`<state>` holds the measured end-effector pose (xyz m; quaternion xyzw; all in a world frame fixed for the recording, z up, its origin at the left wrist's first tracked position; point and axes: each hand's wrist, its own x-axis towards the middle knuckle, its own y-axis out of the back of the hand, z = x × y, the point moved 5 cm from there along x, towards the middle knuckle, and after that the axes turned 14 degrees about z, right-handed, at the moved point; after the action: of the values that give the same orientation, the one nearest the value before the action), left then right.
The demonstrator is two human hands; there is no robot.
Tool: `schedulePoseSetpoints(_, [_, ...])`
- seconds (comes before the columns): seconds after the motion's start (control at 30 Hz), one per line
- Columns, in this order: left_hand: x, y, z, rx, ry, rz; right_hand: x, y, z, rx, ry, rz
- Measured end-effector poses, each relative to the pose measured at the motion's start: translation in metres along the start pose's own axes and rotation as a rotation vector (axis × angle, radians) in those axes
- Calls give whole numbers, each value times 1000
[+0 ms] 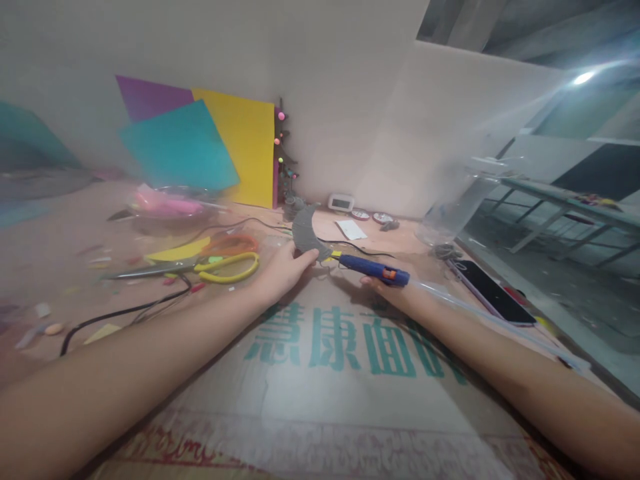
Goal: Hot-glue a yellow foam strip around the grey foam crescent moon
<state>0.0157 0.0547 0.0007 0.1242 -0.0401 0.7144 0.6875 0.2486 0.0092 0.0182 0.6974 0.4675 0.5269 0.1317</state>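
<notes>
My left hand (289, 267) pinches a grey crescent-shaped piece (306, 230) at its lower edge, above the middle of the table. In my right hand (387, 290) lies a blue glue gun (373, 268) with an orange part; its yellow nozzle points left and touches or nearly touches the crescent's lower tip. A clear glue stick (465, 303) trails from the gun's back end to the right. Most fingers of my right hand are hidden beneath the gun. Below both hands is a sheet with green printed characters (335, 337).
Yellow-handled scissors (227, 268), orange-handled scissors (235, 244) and a black cable (120, 312) lie left among scraps. Coloured sheets (250, 147) lean on the wall. A phone (493, 292) lies right, near a clear container (453, 207). A small white clock (341, 202) stands behind.
</notes>
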Motion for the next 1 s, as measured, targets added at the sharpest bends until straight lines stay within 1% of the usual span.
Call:
schedulePoseSetpoints(0.13, [0, 1, -1, 14, 2, 10, 0, 0, 2, -40, -63, 1])
schedulePoseSetpoints(0.23, [-1, 1, -1, 8, -13, -3, 1, 1, 2, -48, -75, 5])
schedulePoseSetpoints(0.4, [-1, 1, -1, 0, -12, 7, 2, 0, 1, -57, -108, -14])
schedulePoseSetpoints(0.6, [-1, 1, 0, -4, -9, 0, 2, -2, 4, -66, -98, 6])
schedulePoseSetpoints(0.8, [-2, 1, 3, -9, -11, 7, 3, -5, 7, -132, -112, -25])
schedulePoseSetpoints(1.0, [-1, 1, 3, 11, -14, 7, 4, -2, 5, -116, -94, 20])
